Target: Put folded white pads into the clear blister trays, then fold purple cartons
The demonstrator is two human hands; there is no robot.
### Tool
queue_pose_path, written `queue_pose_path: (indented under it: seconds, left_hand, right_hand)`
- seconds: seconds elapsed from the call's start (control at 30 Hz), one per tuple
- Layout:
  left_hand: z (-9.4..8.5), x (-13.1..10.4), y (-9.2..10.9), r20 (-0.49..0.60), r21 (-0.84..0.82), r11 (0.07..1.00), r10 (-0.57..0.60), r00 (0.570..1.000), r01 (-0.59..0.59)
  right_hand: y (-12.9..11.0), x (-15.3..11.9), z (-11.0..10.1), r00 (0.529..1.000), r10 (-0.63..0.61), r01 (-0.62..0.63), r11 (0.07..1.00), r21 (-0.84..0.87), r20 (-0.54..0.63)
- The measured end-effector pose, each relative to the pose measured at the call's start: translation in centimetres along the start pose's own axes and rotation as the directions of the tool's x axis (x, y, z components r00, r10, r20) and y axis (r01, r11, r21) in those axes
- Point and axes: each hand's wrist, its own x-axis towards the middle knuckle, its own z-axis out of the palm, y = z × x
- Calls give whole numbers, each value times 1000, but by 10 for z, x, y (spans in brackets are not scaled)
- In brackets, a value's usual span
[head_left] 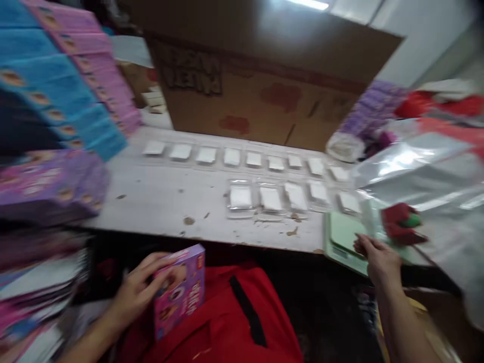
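A purple and pink printed box (183, 290) stands upright over the red cloth on my lap, and my left hand (141, 285) grips it from its left side. At the table's right front, my right hand (374, 252) touches the edge of a stack of pale green sheets (346, 234); its fingers are bent together and blurred, so anything between them is too small to name. Two rows of clear packs with white contents (241, 197) lie on the white table (159, 201), to the left of and behind the green stack.
Blue boxes (56, 75) and pink boxes (91, 55) are stacked at the left, above purple boxes (53, 186). A big cardboard box (257, 96) stands behind the table. Clear plastic bags (423, 171) and a red and green item (403, 222) are at the right.
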Motion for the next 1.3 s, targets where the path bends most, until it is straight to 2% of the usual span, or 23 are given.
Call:
queue_pose_path:
  seconds: [0.03,0.07,0.1,0.17,0.2,0.23,0.3,0.33,0.4,0.47,0.5,0.57,0.67,0.7,0.77,0.83,0.87,0.97,1.03,1.07,1.13,1.2,1.3]
  left_hand:
    - [1,0,5,16,-21,1000,-12,1000,12]
    - [2,1,9,35,-40,999,-17,999,19]
    - [2,2,14,52,-54,998,-28,998,31]
    - [4,2,22,47,-65,997,-38,998,41]
    - [4,1,26,41,-65,997,-42,998,44]
    - [4,0,29,37,-68,997,-42,998,45]
    - [4,-4,33,34,-79,996,-39,999,42]
    - [4,-6,34,30,-88,995,-39,999,41]
    - [3,-9,33,15,-108,993,-49,999,50]
    - [1,-11,30,-11,-137,986,-95,995,92]
    - [0,-11,28,-18,-153,981,-124,992,120]
    - [-2,-12,25,-23,-181,969,-177,984,170]
    - [-3,-13,20,-7,-210,955,-216,976,210]
    - [-2,-14,18,4,-221,950,-226,974,222]
    - [3,-19,16,17,-255,935,-250,968,246]
    - [12,-28,19,-67,-269,921,-309,949,281]
    - [17,-34,22,-141,-240,924,-336,931,297]
    - [31,-54,42,-321,68,939,-300,898,338]
    - [31,-60,54,-337,308,881,-252,907,359]
    - [24,-58,58,-354,391,840,-240,904,376]
    - [-5,-46,59,-401,496,769,-209,892,403]
    - [-55,-25,51,-445,554,722,-163,880,414]
    - [-148,19,27,-518,618,620,-140,844,483]
  right_hand:
    - [-3,-30,29,983,48,-51,999,12,179]
    - [-8,-64,59,917,88,-100,995,9,388]
    - [-16,-102,89,798,111,-148,989,15,593]
    - [-34,-175,142,532,101,-254,966,45,841]
    - [-42,-207,166,424,79,-300,952,58,902]
    - [-48,-232,186,352,55,-334,940,71,934]
    - [-47,-264,218,279,50,-334,941,48,959]
    - [-42,-271,229,278,53,-293,955,32,959]
    - [-29,-272,239,336,25,-97,995,8,942]
    - [-19,-266,238,401,-133,230,972,41,906]
    - [-17,-262,235,389,-249,406,911,78,887]
    - [-23,-256,231,230,-450,678,710,190,863]
    - [-40,-250,236,-95,-493,798,482,362,865]
    - [-45,-248,241,-171,-460,781,475,404,871]
    - [-47,-241,251,-254,-373,690,576,438,892]
    - [-43,-236,259,-227,-304,551,743,379,925]
    - [-40,-235,262,-163,-285,475,816,328,945]
    - [-39,-245,268,151,-240,244,949,199,959]
    - [-51,-257,271,280,-181,86,983,163,943]
    - [-61,-262,271,298,-145,-5,988,154,943]
    - [-82,-267,270,267,-108,-197,967,164,958]
    - [-99,-264,264,234,-102,-318,932,175,967]
    - [-97,-251,249,194,-38,-276,957,92,980]
